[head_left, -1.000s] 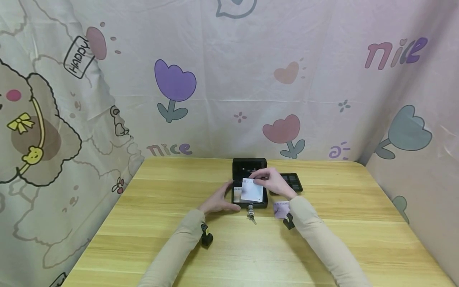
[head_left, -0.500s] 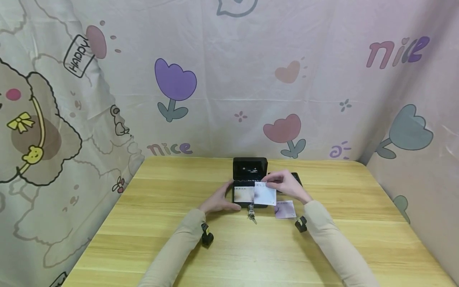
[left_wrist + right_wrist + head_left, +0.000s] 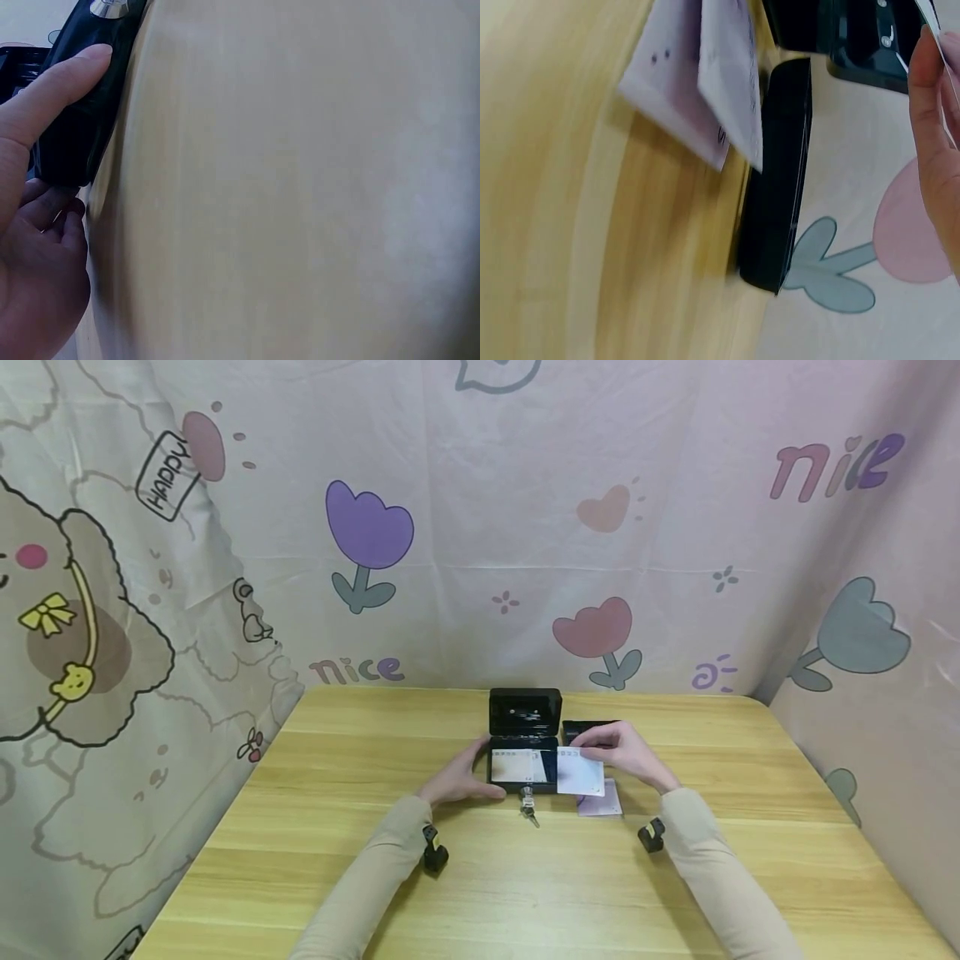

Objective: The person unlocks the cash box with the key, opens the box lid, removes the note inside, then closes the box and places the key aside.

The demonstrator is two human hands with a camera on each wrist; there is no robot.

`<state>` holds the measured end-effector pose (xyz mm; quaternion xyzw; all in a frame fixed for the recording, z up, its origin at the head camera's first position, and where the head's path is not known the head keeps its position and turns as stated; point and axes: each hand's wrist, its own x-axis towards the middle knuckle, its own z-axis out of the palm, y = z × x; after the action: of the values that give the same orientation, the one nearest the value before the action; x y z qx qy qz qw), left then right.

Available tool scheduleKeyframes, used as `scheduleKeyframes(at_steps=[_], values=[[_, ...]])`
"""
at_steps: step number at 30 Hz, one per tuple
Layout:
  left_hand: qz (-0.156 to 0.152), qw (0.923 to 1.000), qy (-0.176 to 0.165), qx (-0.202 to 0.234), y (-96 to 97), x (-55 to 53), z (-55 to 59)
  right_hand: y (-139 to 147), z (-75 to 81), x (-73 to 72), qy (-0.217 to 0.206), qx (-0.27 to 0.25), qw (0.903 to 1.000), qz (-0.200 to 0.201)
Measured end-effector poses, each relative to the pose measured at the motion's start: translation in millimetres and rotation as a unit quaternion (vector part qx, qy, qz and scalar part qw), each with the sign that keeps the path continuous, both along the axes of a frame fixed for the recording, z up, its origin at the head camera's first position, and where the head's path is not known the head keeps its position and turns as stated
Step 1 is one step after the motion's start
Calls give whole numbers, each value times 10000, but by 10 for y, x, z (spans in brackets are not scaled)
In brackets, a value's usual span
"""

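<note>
A small black cash box (image 3: 495,786) stands with its lid (image 3: 525,712) raised and keys (image 3: 530,814) hanging from its front lock. My left hand (image 3: 459,777) grips its left front corner, and in the left wrist view the thumb (image 3: 79,71) presses the front wall. Inside the box lie pale paper sheets (image 3: 512,766). At the box's right side, my right hand (image 3: 621,750) pinches the top edge of a white paper sheet (image 3: 580,774) with small print along it. A purple paper sheet (image 3: 600,806) lies under and partly behind it on the table.
A black compartment tray (image 3: 588,727) sits behind the right hand, right of the lid; its side shows in the right wrist view. The wooden table (image 3: 525,893) runs back to a patterned cloth (image 3: 450,543) backdrop.
My right hand has carried the white sheet from over the box rightward to above the purple sheet, uncovering the sheets inside the box. My left hand stays on the box.
</note>
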<state>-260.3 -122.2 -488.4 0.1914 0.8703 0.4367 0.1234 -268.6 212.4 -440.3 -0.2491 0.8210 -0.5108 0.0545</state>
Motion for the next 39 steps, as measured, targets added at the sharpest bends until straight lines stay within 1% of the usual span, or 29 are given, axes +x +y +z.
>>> scheduleKeyframes(at_steps=[7, 10, 22, 32, 39], values=[[-2, 10000, -59, 14, 0, -4, -1, 218, -21, 33, -155, 213, 9994, -241], [-7, 10000, -51, 16, 0, -3, -2, 319, -46, 46, -193, 290, 9990, -285], [-10, 10000, -44, 3, 2, -5, -4, 617, -124, 100, -374, 332, 9969, -613], [-4, 10000, -63, 78, 1, -10, -14, 800, -163, 148, -555, 309, 9955, -702], [29, 10000, -81, 40, 4, -6, -7, 899, -202, 137, -499, 485, 9956, -622]])
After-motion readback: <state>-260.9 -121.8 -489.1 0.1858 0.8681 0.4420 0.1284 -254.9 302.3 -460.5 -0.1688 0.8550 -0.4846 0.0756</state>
